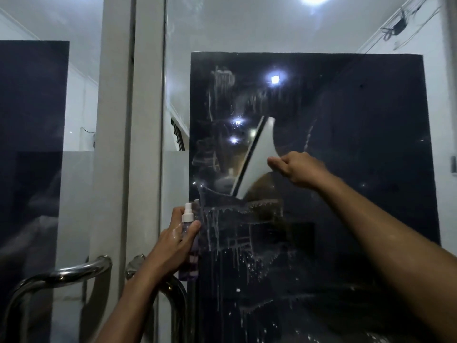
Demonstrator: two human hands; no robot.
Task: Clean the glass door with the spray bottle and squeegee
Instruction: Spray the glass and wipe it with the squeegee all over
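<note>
Glass door: we face the glass door, its pane dark behind, with wet streaks and white drips across the middle and lower part.
Squeegee: our right hand grips the handle of the white squeegee, fingers curled round it; the blade stands tilted, its long edge against the glass at about the middle of the pane.
Spray bottle: our left hand holds the clear spray bottle upright, fingers wrapped round its body, low and near the left edge of the pane — close to the glass, though we cannot tell whether it touches.
Done so far: spray is plainly on the glass; runs of liquid hang below the blade and spatter lies lower down. To the right of the blade the pane looks darker and clearer, so we judge some strokes are made.
Left to do: smears show left of and above the blade, and the dripping band beneath it is untouched — we judge the wiping about half through at most.
Bottom of door: it lies out of view, so we cannot say how it stands.
Handles: curved metal door handles sit at lower left, beside a pale frame post.
</note>
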